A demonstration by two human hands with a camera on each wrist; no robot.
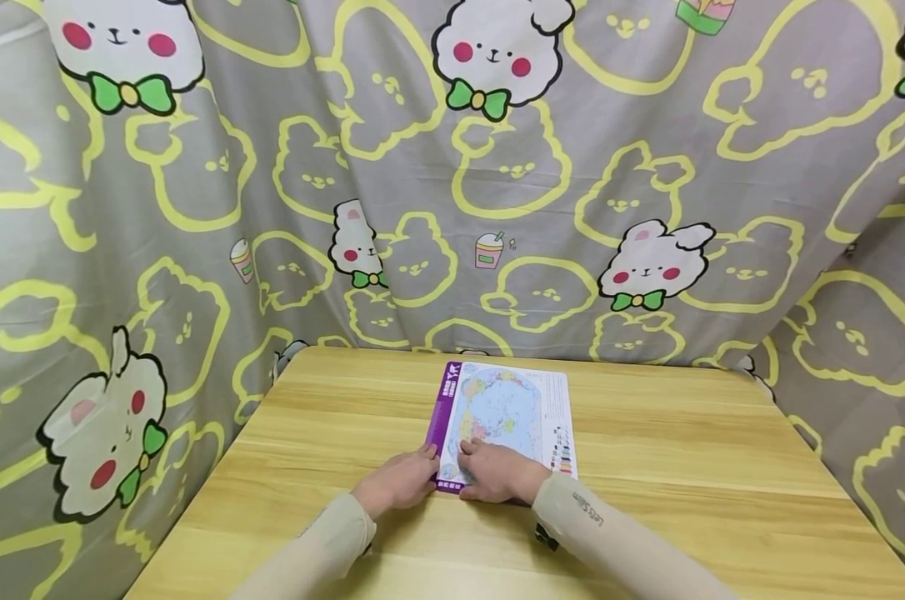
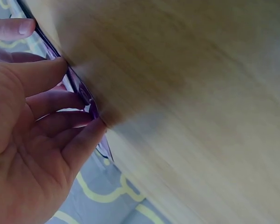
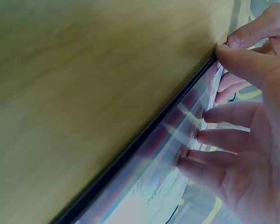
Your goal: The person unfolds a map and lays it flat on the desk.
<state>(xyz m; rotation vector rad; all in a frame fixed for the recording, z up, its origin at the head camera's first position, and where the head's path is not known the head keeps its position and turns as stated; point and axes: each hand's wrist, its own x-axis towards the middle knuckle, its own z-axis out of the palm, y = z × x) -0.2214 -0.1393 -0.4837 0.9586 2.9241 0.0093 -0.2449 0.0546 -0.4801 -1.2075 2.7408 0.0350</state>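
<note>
A flat world map board point(image 1: 527, 408) with a purple border lies on the wooden table, its printed side up. My left hand point(image 1: 403, 479) is at the near part of its purple left edge, thumb and fingertips touching that edge. In the left wrist view, the fingers point(image 2: 60, 100) reach along the purple rim. Over the near left corner lies my right hand point(image 1: 500, 472), covering part of the print. Its fairly straight fingers point(image 3: 224, 140) rest on the glossy face in the right wrist view, while the thumb touches the dark near edge close to the left thumb.
The wooden table point(image 1: 685, 442) extends around the board on all sides. A grey curtain point(image 1: 542, 183) with yellow outlines and white cartoon animals hangs behind the table and along both sides.
</note>
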